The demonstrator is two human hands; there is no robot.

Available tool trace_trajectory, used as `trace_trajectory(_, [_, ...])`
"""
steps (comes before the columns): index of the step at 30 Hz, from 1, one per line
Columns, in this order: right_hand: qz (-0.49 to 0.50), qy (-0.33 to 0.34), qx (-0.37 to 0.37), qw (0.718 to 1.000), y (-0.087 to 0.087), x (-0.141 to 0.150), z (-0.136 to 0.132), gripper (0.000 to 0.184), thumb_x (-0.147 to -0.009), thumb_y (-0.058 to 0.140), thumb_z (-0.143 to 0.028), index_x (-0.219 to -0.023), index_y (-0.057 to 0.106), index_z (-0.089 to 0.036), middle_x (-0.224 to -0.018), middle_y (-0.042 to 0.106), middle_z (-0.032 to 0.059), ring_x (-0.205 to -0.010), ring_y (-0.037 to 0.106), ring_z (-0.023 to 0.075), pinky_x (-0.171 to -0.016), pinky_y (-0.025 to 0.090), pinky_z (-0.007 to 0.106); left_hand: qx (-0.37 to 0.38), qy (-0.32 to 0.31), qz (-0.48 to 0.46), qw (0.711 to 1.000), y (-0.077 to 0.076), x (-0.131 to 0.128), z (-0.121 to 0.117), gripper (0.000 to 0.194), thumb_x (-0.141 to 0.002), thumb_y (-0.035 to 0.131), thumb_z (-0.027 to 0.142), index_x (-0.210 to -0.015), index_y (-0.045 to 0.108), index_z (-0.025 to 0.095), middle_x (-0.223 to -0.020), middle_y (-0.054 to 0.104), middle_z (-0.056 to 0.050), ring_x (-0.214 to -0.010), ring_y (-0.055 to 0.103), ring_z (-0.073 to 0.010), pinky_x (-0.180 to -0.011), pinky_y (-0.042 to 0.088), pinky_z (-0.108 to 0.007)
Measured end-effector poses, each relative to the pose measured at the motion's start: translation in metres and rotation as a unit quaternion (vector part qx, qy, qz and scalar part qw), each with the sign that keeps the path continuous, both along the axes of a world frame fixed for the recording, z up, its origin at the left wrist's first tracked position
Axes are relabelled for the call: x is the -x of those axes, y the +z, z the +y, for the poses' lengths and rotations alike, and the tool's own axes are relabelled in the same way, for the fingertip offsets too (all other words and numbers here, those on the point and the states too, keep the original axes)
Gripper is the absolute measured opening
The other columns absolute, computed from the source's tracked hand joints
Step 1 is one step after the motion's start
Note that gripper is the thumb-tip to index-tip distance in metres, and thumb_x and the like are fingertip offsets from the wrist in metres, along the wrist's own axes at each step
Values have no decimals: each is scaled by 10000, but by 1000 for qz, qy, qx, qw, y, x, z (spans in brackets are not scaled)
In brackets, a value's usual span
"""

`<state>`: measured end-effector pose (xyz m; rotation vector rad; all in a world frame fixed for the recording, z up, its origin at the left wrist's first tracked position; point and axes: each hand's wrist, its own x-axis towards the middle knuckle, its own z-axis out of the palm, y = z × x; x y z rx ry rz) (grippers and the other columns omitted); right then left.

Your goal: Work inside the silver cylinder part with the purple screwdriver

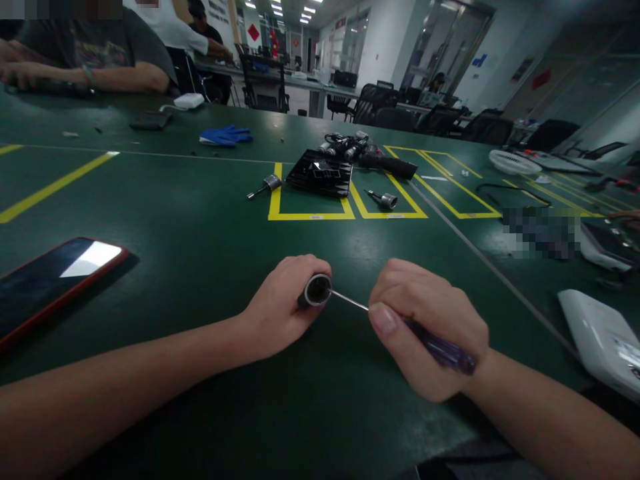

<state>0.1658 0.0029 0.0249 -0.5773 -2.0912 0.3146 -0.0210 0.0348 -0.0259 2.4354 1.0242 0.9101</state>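
My left hand (283,300) is wrapped round a dark tube-shaped part (306,297), its round open end turned towards me. In my right hand (425,327) is a screwdriver (445,350) with a purple see-through handle. Its thin metal shaft points left and its tip meets the rim of the tube's opening; whether it goes inside I cannot tell. Beyond my hands lie two small metal pieces with thin stems, one on the left (271,182) and one on the right (387,200). Between them is a shiny black packet (323,173).
A phone (60,280) lies at the left and a white device (600,340) at the right. Farther back are a blue glove (227,136), a heap of dark metal parts (345,143) and a black handle-like piece (390,165). Yellow tape marks the green table (200,220). A person sits across, upper left.
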Motion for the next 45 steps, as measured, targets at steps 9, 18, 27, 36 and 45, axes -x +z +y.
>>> trace_trajectory(9, [28, -6, 16, 999, -2, -2, -1, 159, -795, 460, -103, -654, 468, -176, -540, 487, 11, -511, 452, 110, -514, 376, 289, -5, -10, 2, 1000, -1, 0, -1, 135, -783, 537, 143, -889, 475, 196, -838, 554, -3, -777, 520, -159, -702, 417, -305])
trace_trajectory(18, [62, -17, 51, 997, 1, -1, -4, 184, -792, 469, -112, -619, 468, -174, -517, 458, 3, -490, 439, 110, -499, 349, 291, 9, -16, 36, 999, 5, -1, -2, 119, -788, 524, 132, -883, 471, 179, -850, 558, -11, -796, 505, -156, -733, 390, -309])
trace_trajectory(27, [61, -4, 60, 996, 1, -1, -6, 192, -782, 460, -96, -608, 462, -178, -504, 448, -1, -477, 431, 105, -491, 345, 291, -13, -27, 36, 999, 3, 0, -2, 122, -773, 526, 96, -865, 480, 162, -846, 556, -14, -784, 495, -152, -726, 377, -303])
trace_trajectory(36, [57, -1, 72, 996, -2, 1, -5, 178, -791, 465, -112, -625, 466, -175, -522, 464, 1, -492, 439, 105, -500, 357, 285, 0, -19, 24, 1000, 5, -2, -2, 97, -772, 515, 113, -853, 490, 161, -833, 563, -12, -775, 508, -151, -722, 388, -304])
trace_trajectory(45, [19, 17, 60, 998, -5, 2, -1, 165, -794, 455, -86, -656, 461, -176, -549, 483, 9, -520, 460, 110, -523, 376, 289, -15, -30, 32, 999, 5, -2, -1, 94, -746, 500, 117, -826, 491, 165, -822, 576, -19, -758, 517, -157, -712, 391, -306])
